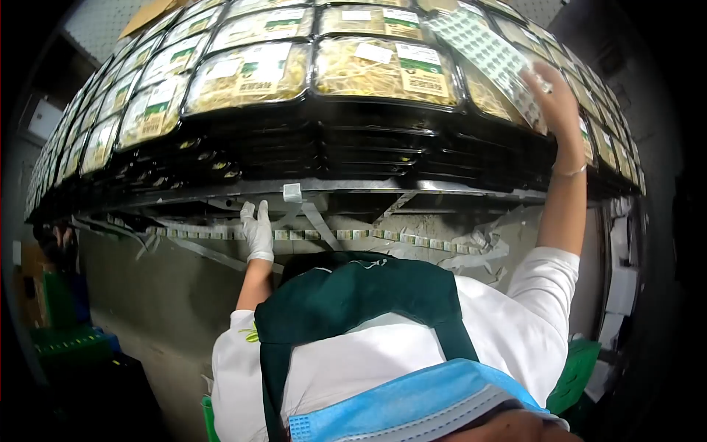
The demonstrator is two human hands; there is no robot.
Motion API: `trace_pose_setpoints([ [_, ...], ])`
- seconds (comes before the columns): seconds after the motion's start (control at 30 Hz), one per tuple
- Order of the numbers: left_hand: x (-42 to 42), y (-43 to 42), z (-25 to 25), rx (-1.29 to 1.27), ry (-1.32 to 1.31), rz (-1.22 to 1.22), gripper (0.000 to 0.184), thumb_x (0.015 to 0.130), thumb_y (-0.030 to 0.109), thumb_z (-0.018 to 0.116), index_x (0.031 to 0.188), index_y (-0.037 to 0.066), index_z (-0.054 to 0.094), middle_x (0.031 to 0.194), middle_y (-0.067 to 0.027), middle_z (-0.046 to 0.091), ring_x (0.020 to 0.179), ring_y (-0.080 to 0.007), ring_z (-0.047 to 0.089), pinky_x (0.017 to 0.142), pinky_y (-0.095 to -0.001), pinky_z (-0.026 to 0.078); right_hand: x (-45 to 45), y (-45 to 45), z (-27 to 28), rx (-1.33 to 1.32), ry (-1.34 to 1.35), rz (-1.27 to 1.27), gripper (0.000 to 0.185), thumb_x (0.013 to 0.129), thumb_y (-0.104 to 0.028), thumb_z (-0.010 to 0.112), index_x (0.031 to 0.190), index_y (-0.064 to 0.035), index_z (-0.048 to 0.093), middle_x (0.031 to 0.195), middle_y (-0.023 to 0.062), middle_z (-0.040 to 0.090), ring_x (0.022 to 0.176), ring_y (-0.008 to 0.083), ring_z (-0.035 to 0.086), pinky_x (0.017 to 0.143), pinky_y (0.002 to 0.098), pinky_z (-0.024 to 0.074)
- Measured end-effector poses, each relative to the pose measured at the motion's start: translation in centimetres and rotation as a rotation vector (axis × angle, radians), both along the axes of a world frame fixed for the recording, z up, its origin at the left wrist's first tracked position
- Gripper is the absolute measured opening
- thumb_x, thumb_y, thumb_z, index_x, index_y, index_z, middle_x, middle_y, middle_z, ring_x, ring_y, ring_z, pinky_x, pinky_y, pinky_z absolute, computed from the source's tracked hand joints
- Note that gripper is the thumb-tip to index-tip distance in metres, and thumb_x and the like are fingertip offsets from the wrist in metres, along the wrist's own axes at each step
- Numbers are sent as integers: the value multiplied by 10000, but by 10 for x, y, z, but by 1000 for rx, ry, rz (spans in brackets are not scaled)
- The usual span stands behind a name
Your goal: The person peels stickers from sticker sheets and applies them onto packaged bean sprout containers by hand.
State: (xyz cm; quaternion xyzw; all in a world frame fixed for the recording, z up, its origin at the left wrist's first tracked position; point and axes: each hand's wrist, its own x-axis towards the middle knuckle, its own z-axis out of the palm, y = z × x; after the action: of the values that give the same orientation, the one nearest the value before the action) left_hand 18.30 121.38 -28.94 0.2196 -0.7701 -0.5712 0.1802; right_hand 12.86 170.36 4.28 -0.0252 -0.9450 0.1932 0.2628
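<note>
My right hand (554, 103) is closed on a sheet of stickers (482, 55), a long pale backing with rows of small green-and-white labels. The sheet slants over the right-hand packs and hides part of them. Beneath it are black trays of sprouts (384, 70) under clear film, with paper labels on top. In a white glove, my left hand (258, 232) is just below the table's front edge (353, 186), fingers stretched and apart. A small white label (292, 193) sticks to that edge beside it. Whether the left fingertips touch the edge I cannot tell.
Stacked sprout trays (258, 74) cover the table in several rows. Below the edge hang a strip of labels (353, 235) and loose pale tape (320, 225). Green crates stand on the floor at the left (70, 346) and right (576, 372).
</note>
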Motion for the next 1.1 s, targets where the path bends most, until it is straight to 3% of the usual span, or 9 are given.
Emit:
trace_pose_setpoints([
  [0.13,27,-6,40,-162,-4,-43,395,753,138,597,1084,-31,466,1074,-120,529,987,-203,506,872,-285,373,-76,31,0,391,-158,-45,677,700,-416,590,1146,65,425,1134,250,465,1058,344,450,894,373,350],
  [0.17,31,-7,48,-209,48,-39,342,741,118,603,1039,-12,495,1040,-111,543,964,-198,515,859,-280,383,-97,53,-16,139,-273,-36,513,739,-279,568,1110,56,454,1048,241,521,963,302,513,826,371,391],
  [0.37,57,-83,96,103,222,-6,184,751,42,581,926,1,539,982,-73,568,910,-142,549,824,-246,421,-50,34,44,-67,395,136,267,843,-188,477,976,28,559,934,104,589,847,163,550,772,270,421],
  [0.47,64,-152,134,121,513,-54,243,778,62,573,1012,41,510,1002,-83,568,903,-139,553,791,-263,442,32,-179,53,-344,386,342,275,860,-178,457,1002,43,538,937,127,589,849,175,566,754,264,449],
  [0.5,76,-178,159,66,570,-66,259,790,53,555,1040,30,491,1031,-90,554,927,-148,545,809,-270,433,14,-192,26,-421,461,939,261,843,-138,492,1024,48,513,914,102,588,784,158,572,695,247,458],
  [0.57,105,-224,210,-131,749,-78,308,800,33,532,1095,1,451,1090,-114,521,979,-174,523,845,-275,408,56,-338,-7,-332,54,746,236,788,-41,556,1003,42,503,857,38,561,729,98,515,595,213,417],
  [0.73,180,-353,252,-153,756,-415,820,699,231,674,1310,24,168,1319,-159,282,1227,-255,269,976,-360,222,88,-613,-45,12,-24,1380,146,647,-10,624,767,-16,542,687,110,503,621,265,509,538,313,418],
  [0.9,224,-442,237,373,518,-92,319,767,-87,457,1075,-9,480,953,-93,582,872,-121,554,761,-221,445,111,-774,-56,35,2,1594,140,658,-48,632,775,-30,557,670,84,514,621,246,514,545,306,427],
  [1.1,236,-469,208,564,402,177,108,788,11,534,886,-19,566,799,-52,608,678,-61,561,599,-182,466,73,-845,-98,-247,-703,1801,157,719,-57,619,849,10,564,720,80,577,605,126,550,549,239,441],
])
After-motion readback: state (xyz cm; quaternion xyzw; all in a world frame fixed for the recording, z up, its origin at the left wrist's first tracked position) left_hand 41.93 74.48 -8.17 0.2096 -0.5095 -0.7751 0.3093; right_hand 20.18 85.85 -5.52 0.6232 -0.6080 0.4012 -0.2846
